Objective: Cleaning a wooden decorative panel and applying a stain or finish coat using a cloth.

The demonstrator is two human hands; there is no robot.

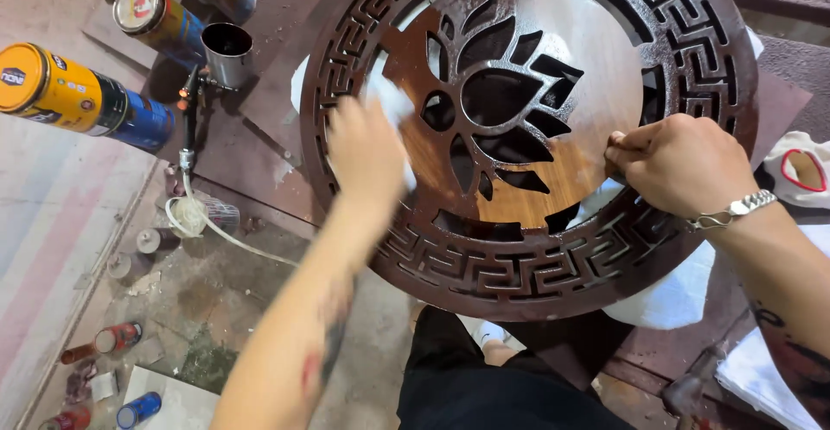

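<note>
Head view: your left hand [365, 149] grips a white cloth [391, 106] on the carved round panel [527, 136], nine o'clock. Your right hand [679, 166] clamps its rim at three o'clock. Centre looks wiped; border remains.

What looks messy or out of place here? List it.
The stain on the round carved panel is uneven: bare tan wood shows beside the left hand and its white cloth. Cans lie tipped on the stained floor.

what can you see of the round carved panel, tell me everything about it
The round carved panel looks like wood, stained dark brown and glossy wet, with paler wood grain near the centre. A cut-out flower sits in the middle, ringed by a border of angular key-pattern openings. It lies roughly flat on a brown work surface. The left hand presses a white cloth on it; the right hand grips its inner right edge.
</note>
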